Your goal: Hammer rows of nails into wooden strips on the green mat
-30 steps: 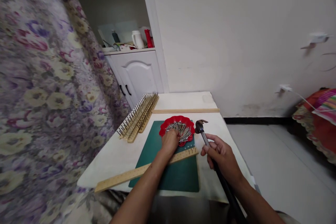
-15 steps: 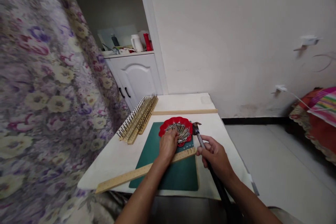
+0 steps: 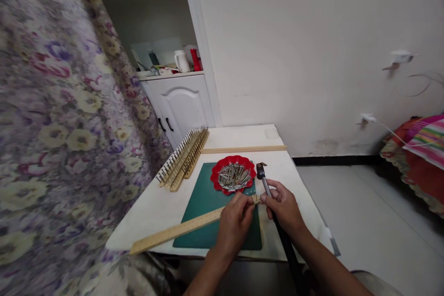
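A hammer (image 3: 266, 187) is in my right hand (image 3: 285, 207), gripped along its shaft with the head pointing away from me. My left hand (image 3: 236, 222) is closed in a pinch over the right end of a pale wooden strip (image 3: 180, 230); a nail between its fingertips is mostly hidden. Rows of small holes run along this strip, and a few nails stand at its right end, by my fingers. Under it lies a green cutting mat (image 3: 204, 194). Just beyond my left hand, a red scalloped dish (image 3: 215, 184) holds a heap of loose nails (image 3: 234, 176).
Wooden strips full of upright nails (image 3: 185, 155) stand at the table's left edge. Another bare wooden strip (image 3: 244, 149) crosses the white table (image 3: 291, 171) behind the dish. A floral curtain (image 3: 79, 125) hangs left; a wall (image 3: 294, 55) rises behind.
My left hand has come out of the nail dish and moved toward me and right, to the strip's end. My right hand still holds the hammer in nearly the same place.
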Action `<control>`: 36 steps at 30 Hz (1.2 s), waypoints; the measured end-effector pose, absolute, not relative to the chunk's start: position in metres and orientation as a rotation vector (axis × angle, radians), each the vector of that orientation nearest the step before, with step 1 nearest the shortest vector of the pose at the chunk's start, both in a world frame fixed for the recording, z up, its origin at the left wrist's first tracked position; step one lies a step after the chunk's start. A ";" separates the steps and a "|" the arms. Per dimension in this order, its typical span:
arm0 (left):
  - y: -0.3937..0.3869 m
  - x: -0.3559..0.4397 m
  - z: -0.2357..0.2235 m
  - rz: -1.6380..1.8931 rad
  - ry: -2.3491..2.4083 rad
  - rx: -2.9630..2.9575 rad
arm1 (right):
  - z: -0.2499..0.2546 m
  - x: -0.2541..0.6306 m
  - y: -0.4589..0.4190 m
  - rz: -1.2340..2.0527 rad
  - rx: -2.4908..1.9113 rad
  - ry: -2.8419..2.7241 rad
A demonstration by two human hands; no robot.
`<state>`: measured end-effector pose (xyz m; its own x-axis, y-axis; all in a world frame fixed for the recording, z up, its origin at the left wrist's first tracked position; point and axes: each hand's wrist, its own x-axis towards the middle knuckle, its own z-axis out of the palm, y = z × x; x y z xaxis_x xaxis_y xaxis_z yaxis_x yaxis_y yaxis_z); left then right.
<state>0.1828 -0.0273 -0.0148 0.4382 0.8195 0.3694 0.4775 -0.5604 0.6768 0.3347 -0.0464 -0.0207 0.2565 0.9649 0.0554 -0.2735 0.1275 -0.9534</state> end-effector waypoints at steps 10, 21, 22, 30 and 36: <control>-0.030 0.196 -0.034 1.197 0.984 1.408 | -0.022 0.332 -0.045 1.165 -0.995 -0.800; -0.015 0.175 -0.035 1.292 1.077 1.513 | -0.017 0.328 -0.054 1.130 -1.022 -0.882; -0.011 0.172 -0.038 1.279 1.121 1.582 | -0.017 0.330 -0.054 1.122 -1.029 -0.890; 0.002 0.171 -0.071 1.140 1.264 1.871 | -0.020 0.330 -0.055 1.133 -1.050 -0.915; 0.005 0.175 -0.077 1.125 1.289 1.927 | -0.018 0.329 -0.055 1.150 -1.042 -0.909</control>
<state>0.1750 0.0050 -0.0766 0.1869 0.9237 0.3344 0.4566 -0.3830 0.8030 0.3286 -0.0555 -0.0180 0.1856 0.9819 0.0384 -0.2636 0.0874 -0.9607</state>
